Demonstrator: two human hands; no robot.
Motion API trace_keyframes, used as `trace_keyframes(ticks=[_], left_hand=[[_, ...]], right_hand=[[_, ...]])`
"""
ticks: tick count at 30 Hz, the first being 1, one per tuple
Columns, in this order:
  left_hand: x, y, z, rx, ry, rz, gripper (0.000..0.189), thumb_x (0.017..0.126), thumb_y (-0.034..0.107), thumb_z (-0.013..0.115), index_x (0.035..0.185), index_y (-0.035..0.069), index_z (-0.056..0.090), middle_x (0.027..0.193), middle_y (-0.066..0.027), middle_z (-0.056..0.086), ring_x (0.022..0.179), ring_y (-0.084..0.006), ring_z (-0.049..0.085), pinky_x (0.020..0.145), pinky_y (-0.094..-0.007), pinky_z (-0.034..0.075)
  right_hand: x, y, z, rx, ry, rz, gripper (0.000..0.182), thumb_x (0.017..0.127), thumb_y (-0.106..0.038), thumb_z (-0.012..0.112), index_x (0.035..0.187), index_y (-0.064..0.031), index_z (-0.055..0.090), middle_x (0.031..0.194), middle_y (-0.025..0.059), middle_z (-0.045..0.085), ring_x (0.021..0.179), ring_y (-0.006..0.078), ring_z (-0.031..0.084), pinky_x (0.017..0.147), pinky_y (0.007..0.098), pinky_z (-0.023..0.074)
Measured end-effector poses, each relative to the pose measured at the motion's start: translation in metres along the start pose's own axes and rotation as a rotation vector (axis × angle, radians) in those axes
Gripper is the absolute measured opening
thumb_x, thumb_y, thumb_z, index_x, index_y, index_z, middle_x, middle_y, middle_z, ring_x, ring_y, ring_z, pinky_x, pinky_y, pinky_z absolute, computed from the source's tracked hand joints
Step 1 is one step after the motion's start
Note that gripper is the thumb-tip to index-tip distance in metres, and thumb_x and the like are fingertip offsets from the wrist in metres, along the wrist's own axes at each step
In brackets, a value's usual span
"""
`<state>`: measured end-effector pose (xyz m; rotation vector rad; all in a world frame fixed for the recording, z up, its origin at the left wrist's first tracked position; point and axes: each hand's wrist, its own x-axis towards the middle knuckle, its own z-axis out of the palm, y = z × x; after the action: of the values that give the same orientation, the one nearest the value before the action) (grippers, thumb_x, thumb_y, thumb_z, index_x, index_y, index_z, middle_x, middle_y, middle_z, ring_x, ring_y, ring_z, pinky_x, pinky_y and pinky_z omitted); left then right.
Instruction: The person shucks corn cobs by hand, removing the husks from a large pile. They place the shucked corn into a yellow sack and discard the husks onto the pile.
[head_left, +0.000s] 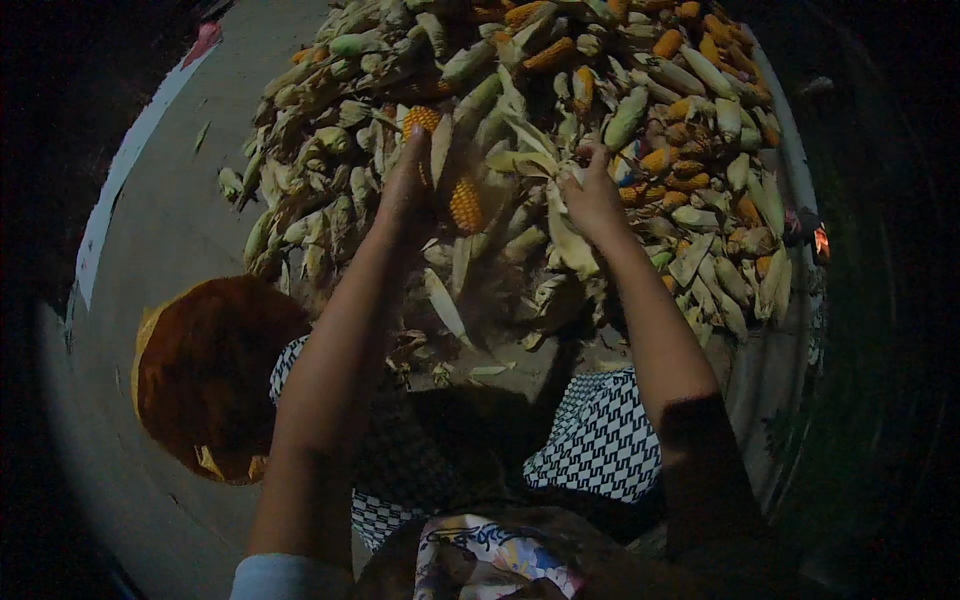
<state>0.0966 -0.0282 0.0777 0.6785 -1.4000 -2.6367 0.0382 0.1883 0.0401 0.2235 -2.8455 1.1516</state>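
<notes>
My left hand (405, 180) grips a bare ear of yellow corn (421, 118), its kernels showing above my thumb. A second bare yellow cob (466, 204) is just right of that hand, over the pile; whether anything supports it I cannot tell. In my right hand (594, 196) are pale, splayed corn husks (566, 232) that spread up and down from the fingers. Both hands are over a broad heap of corn, apart from each other. A green-husked ear (625, 120) lies just beyond my right fingers.
Unhusked ears (322, 150) fill the heap's left side. Several bare orange cobs (675, 169) lie among husks at right. By my left knee stands a round, dark brown container (217, 375) with a yellowish rim. Loose husk scraps (491, 370) litter the concrete floor (172, 225) before my patterned trousers (600, 435).
</notes>
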Motion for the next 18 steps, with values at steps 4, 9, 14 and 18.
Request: trace_keyframes(ticks=[4,9,14,18], left_hand=[[0.006,0.015,-0.019,0.254,0.123,0.374,0.060,0.086,0.049,0.060,0.120,0.001,0.048,0.101,-0.0102,0.060,0.087,-0.0207,0.059,0.072,-0.0339,0.051],[-0.010,0.039,-0.031,0.314,0.366,0.655,0.070,0.082,0.049,0.066,0.118,-0.005,0.043,0.112,-0.0155,0.055,0.098,-0.0236,0.055,0.084,-0.0345,0.046],[-0.012,0.039,-0.029,0.079,0.404,0.917,0.087,0.072,0.068,0.064,0.097,-0.014,0.048,0.083,-0.0142,0.056,0.075,-0.0214,0.052,0.075,-0.0388,0.045],[-0.074,0.052,0.000,0.043,0.588,0.811,0.067,0.082,0.046,0.067,0.106,-0.012,0.042,0.103,-0.0209,0.054,0.092,-0.0263,0.053,0.082,-0.0405,0.043]], right_hand=[[0.005,0.000,0.011,-0.045,-0.042,0.030,0.052,0.090,-0.027,0.057,0.131,-0.0048,0.033,0.120,0.0255,0.053,0.110,0.0399,0.054,0.090,0.0466,0.0441],[0.006,-0.005,0.049,-0.236,-0.176,-0.095,0.059,0.087,-0.031,0.061,0.134,-0.0003,0.041,0.122,0.0219,0.054,0.108,0.0328,0.056,0.087,0.0430,0.0488],[-0.012,-0.028,0.125,1.228,-0.576,0.351,0.054,0.097,-0.035,0.040,0.141,-0.0048,0.030,0.144,0.0126,0.032,0.128,0.0269,0.039,0.103,0.0388,0.0363],[-0.068,-0.068,0.156,0.852,-0.468,-0.310,0.045,0.091,-0.029,0.053,0.128,-0.0047,0.044,0.127,0.0133,0.046,0.114,0.0273,0.047,0.097,0.0381,0.0394]])
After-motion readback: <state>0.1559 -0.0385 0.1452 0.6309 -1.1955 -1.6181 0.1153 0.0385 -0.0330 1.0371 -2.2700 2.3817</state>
